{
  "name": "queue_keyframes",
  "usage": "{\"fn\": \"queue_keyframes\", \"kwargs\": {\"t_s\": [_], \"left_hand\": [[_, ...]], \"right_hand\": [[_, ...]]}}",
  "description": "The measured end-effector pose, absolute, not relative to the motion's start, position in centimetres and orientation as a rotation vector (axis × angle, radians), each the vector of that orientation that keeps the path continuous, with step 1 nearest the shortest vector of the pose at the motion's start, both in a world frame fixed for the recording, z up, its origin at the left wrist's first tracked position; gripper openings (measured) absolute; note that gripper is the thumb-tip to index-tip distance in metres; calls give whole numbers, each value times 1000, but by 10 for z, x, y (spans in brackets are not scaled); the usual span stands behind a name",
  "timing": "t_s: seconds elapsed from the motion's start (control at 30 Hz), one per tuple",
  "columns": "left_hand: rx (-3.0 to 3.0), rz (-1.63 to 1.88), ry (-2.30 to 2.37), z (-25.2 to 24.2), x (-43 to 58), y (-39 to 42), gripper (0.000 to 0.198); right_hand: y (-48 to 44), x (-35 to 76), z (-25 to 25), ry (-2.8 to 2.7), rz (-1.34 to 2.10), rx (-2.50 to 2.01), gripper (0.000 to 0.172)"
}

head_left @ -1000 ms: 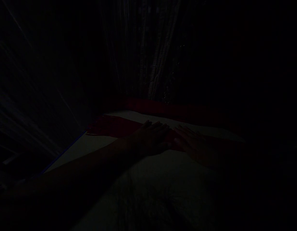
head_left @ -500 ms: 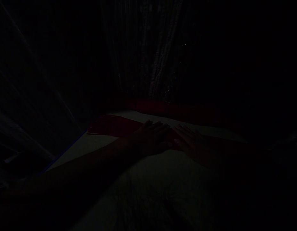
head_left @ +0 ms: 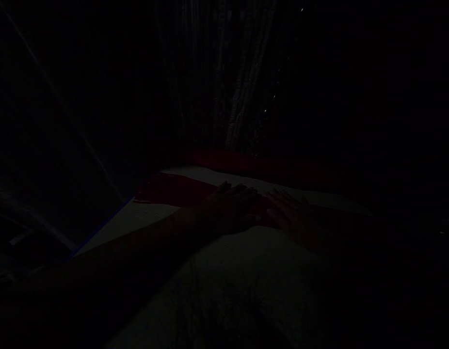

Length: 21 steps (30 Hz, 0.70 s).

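Observation:
The view is very dark. My left hand lies flat, palm down, on a dark red fabric-like strip. To its right, my right hand rests on the same strip with fingers stretched out, its fingertips pointing up and left. A small gap separates the two hands. Neither one grips anything that I can make out. Beneath the strip is a pale flat surface, part of which shows on both sides of the red.
Beyond the hands runs a second dark red band. Behind it, long vertical strands rise, with small glints beside them. A blue edge borders the pale surface on the left. The right side is too dark to read.
My right hand has shifted very slightly to the right, so the gap between the hands is a little wider. My left hand looks nearly still.

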<state>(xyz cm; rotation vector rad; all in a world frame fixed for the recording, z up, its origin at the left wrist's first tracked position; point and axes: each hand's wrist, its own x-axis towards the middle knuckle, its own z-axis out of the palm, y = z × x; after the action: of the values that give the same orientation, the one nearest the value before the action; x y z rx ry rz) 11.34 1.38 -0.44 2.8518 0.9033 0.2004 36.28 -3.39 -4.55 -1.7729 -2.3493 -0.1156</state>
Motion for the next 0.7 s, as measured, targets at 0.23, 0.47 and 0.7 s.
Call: {"fn": "queue_keyframes", "kwargs": {"t_s": [0.23, 0.47, 0.7], "left_hand": [[2860, 229, 917, -9, 114, 15, 77], [2852, 213, 900, -8, 113, 16, 80], [2881, 180, 927, -6, 114, 13, 79]], "right_hand": [[-34, 351, -39, -2318, -164, -1777, 69], [-35, 366, -49, -2394, -170, -1734, 60], [-37, 356, -43, -2357, -182, -1723, 61]]}}
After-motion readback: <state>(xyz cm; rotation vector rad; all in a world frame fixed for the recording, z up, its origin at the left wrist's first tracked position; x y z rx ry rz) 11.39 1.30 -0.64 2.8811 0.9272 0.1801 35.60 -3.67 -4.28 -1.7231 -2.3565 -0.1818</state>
